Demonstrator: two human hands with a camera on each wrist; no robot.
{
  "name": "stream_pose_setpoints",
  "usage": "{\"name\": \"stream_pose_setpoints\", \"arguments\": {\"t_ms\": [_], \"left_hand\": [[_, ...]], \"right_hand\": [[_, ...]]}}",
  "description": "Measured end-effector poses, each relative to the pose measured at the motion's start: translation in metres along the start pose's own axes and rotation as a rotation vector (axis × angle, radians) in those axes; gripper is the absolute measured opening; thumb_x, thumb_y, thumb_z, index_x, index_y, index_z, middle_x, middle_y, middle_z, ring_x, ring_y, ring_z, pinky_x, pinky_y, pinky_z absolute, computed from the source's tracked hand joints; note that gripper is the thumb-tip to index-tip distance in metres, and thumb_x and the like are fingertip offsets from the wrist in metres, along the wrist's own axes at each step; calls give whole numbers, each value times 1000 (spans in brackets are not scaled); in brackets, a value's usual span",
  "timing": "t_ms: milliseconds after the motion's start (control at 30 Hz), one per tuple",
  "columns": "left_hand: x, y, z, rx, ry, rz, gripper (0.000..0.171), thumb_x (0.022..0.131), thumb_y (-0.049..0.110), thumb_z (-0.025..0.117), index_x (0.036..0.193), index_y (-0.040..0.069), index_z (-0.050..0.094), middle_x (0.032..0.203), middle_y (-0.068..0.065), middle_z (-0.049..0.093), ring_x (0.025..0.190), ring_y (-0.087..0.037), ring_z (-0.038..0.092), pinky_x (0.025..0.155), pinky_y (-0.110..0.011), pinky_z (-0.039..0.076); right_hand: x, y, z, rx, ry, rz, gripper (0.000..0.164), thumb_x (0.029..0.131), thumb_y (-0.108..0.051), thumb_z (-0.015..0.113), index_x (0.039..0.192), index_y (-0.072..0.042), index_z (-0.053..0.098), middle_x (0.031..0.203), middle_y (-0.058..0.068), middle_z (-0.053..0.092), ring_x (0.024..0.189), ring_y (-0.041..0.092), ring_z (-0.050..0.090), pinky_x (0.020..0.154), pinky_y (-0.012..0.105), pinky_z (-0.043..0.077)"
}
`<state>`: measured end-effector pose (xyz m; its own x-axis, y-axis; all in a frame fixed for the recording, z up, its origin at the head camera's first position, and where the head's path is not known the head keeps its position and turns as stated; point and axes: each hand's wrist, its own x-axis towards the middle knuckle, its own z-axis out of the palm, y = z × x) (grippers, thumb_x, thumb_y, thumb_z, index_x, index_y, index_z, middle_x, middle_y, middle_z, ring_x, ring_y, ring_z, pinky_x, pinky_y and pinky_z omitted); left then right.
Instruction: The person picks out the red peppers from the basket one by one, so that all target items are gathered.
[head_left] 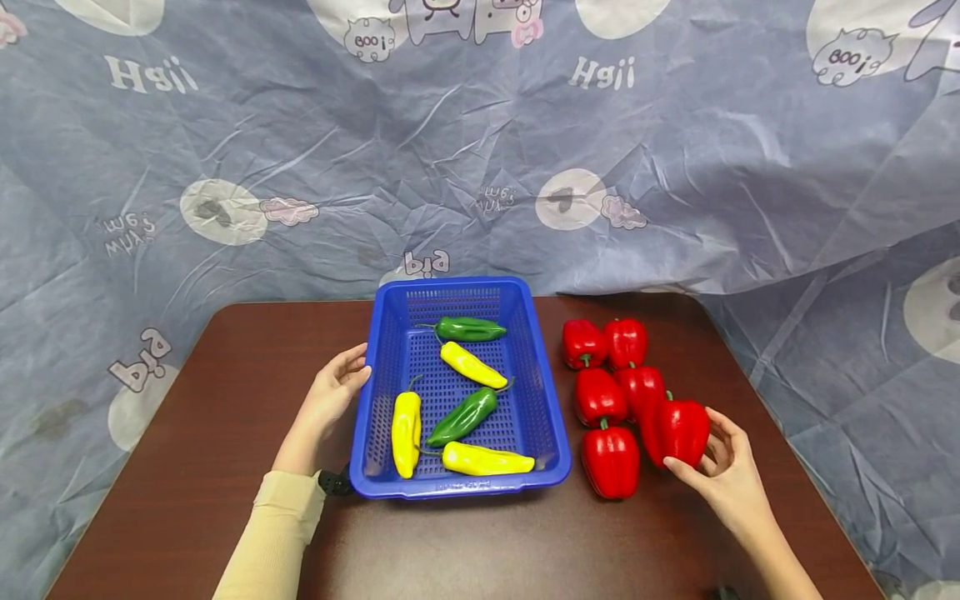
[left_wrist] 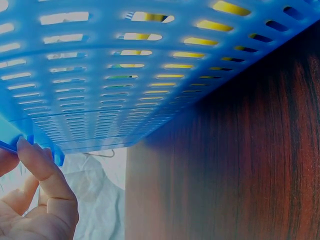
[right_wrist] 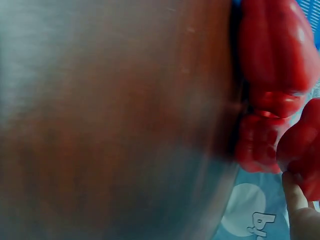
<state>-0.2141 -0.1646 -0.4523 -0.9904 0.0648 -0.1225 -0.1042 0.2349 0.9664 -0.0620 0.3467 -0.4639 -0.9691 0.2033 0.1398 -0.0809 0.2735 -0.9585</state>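
My right hand grips a red bell pepper between thumb and fingers, at the right of a group of red bell peppers. In the right wrist view the held pepper is at the right edge, a fingertip against its lower side. With its fingertips my left hand holds the left rim of a blue plastic basket; the left wrist view shows fingers pinching that rim. Inside the basket lie a yellow pepper, two more yellow ones and two green peppers, one green pepper near the back.
Several red bell peppers, one of them a front pepper, lie close together right of the basket on the dark brown table. A grey-blue printed cloth hangs behind the table. A black strap is at my left wrist.
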Motion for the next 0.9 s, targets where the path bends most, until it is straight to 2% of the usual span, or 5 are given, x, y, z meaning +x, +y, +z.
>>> {"name": "stream_pose_setpoints", "arguments": {"t_ms": [133, 433, 633, 900], "left_hand": [[-1, 1, 0, -6, -1, 1, 53, 100, 7, 53, 151, 5, 37, 136, -21, 48, 98, -3, 54, 80, -14, 48], [0, 1, 1, -12, -1, 3, 53, 100, 7, 53, 151, 5, 38, 133, -20, 48, 93, 1, 55, 78, -15, 48], [-1, 2, 1, -3, -5, 14, 53, 100, 8, 54, 151, 5, 37, 133, -20, 48, 94, 1, 54, 79, -15, 48], [0, 0, 0, 3, 1, 10, 53, 100, 8, 54, 151, 6, 38, 130, -18, 49, 94, 1, 53, 79, -15, 46]], "right_hand": [[-6, 9, -1, -61, 2, 34, 92, 79, 10, 75, 150, -11, 20, 131, -22, 34, 112, -17, 45, 83, 2, 44], [-15, 21, 1, -19, 26, 21, 91, 74, 16, 75, 145, -12, 25, 132, -21, 39, 111, -16, 48, 83, 2, 44], [-16, 23, 4, -43, 17, 14, 92, 73, 16, 76, 144, -13, 27, 133, -22, 39, 112, -17, 47, 84, 2, 44], [-17, 25, 6, -128, -14, 72, 93, 76, 8, 79, 147, -2, 20, 127, -23, 36, 109, -20, 45, 81, 2, 44]]}}
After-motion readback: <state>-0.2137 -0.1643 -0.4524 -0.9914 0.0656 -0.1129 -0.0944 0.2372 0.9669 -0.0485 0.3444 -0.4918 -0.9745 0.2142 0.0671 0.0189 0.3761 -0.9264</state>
